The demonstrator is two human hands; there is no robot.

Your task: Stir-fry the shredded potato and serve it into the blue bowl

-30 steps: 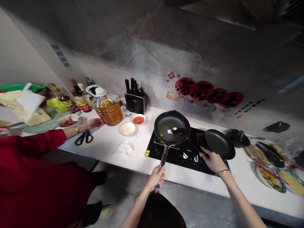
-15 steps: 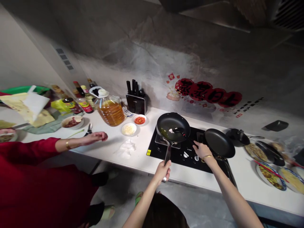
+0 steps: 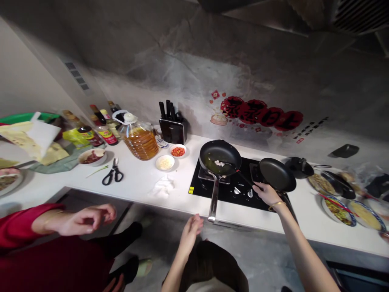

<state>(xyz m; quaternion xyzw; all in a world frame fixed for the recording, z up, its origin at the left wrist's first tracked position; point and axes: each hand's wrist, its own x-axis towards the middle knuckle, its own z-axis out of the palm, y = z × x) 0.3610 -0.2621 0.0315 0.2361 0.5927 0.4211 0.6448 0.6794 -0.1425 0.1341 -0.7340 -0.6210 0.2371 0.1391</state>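
My right hand is closed around the dark handle of a spatula. Its black head rests inside a black frying pan beside a small pale lump in shallow oil. The pan sits on the left burner of a black cooktop, and its steel handle points toward me. My left hand is off that handle, a little left of its end and in front of the counter edge, with fingers stretched out and nothing in them.
A co-worker's hand and red sleeve are at left. Scissors, a crumpled tissue, bowls of chopped garlic and red chili, and an oil jug lie left. A second pan and filled dishes stand right.
My left hand has let go of the pan handle and moved left and down. My right hand still holds the spatula. The co-worker's hand has drawn back from the counter, uncovering the scissors.
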